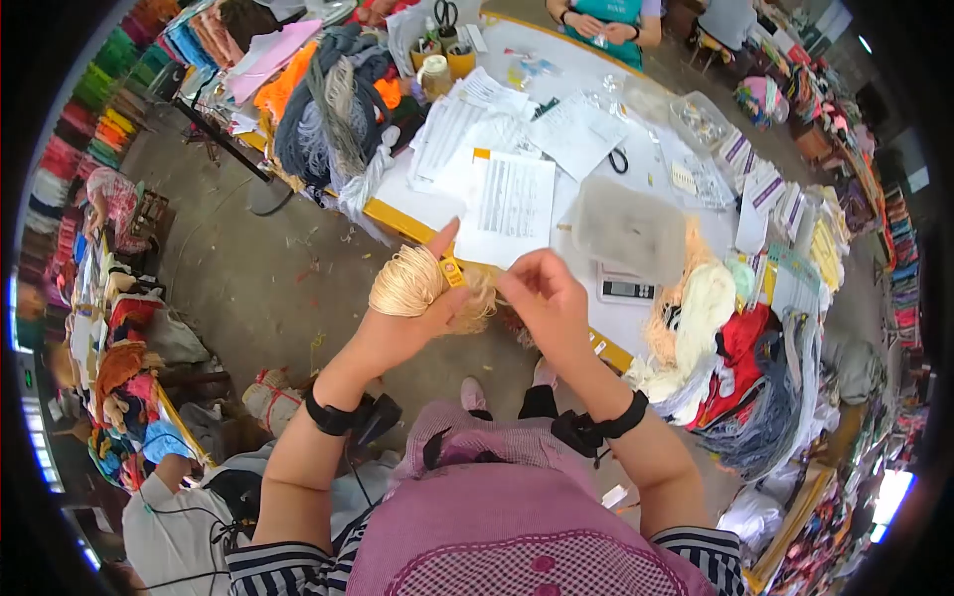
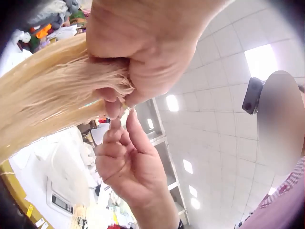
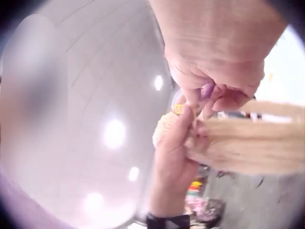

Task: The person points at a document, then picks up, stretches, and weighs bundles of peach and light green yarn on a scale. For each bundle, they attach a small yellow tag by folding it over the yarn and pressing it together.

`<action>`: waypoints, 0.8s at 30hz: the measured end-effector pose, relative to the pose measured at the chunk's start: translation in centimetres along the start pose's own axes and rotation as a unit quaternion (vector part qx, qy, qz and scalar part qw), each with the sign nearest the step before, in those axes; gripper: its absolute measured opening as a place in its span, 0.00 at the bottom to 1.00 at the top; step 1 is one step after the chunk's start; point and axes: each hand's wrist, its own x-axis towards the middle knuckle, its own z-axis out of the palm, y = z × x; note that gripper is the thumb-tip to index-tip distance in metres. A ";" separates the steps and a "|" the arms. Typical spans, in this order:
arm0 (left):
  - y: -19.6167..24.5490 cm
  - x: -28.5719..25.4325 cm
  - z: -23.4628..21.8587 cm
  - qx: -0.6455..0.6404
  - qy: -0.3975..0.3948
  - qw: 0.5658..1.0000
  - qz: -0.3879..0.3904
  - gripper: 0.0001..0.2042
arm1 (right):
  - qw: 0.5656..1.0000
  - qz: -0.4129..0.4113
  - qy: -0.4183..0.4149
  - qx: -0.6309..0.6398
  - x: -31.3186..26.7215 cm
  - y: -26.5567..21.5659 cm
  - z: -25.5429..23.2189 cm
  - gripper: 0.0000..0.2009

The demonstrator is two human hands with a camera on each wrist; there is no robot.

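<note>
Yarn [image 1: 407, 282] gripped in left hand [image 1: 405, 330], yellow tag [image 1: 452, 271] beside it; right hand [image 1: 548, 301], just right, fingertips together, contents indiscernible; desk [image 1: 396, 219] on far side.

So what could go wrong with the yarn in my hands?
Loose ends of the yarn might snag on the right hand, whose fingertips work close by. The narrow yellow strip near the left thumb could slip or twist. If the left hand loosens its grip, the bundle may sag and tangle.
</note>
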 end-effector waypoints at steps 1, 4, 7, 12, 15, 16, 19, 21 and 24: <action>1.6 -0.2 -0.7 -0.085 -0.052 0.994 -0.038 0.34 | 0.988 -0.144 -0.024 -0.053 0.9 -0.6 -0.1 0.09; 3.6 -0.7 -2.0 -0.172 -0.119 0.975 -0.070 0.34 | 0.978 -0.019 -0.191 0.084 0.6 -4.3 1.3 0.10; 3.8 -1.0 -3.7 -0.157 -0.140 0.977 -0.025 0.35 | 0.976 -0.045 -0.211 0.015 0.8 -5.3 1.9 0.11; 3.3 -1.6 -5.3 -0.042 -0.131 0.988 0.071 0.34 | 0.958 -0.122 -0.201 -0.162 0.8 -7.9 2.4 0.06; 5.0 -2.3 -6.1 -0.061 -0.105 0.992 0.032 0.31 | 0.929 -0.178 -0.212 -0.245 0.9 -9.0 2.8 0.06; 5.5 -2.4 -6.4 -0.035 -0.103 0.994 0.030 0.30 | 0.947 -0.060 -0.244 -0.201 0.9 -9.5 3.0 0.07; 5.9 -2.6 -7.3 0.023 -0.095 0.994 0.040 0.25 | 0.941 0.087 -0.304 -0.118 1.6 -9.5 2.9 0.09; 6.0 -2.6 -7.7 0.054 -0.088 0.993 0.056 0.22 | 0.932 0.112 -0.333 -0.084 2.1 -9.7 3.1 0.09; 5.3 -2.7 -7.8 -0.001 -0.066 0.997 0.033 0.17 | 0.923 0.125 -0.353 -0.085 2.3 -10.2 3.5 0.09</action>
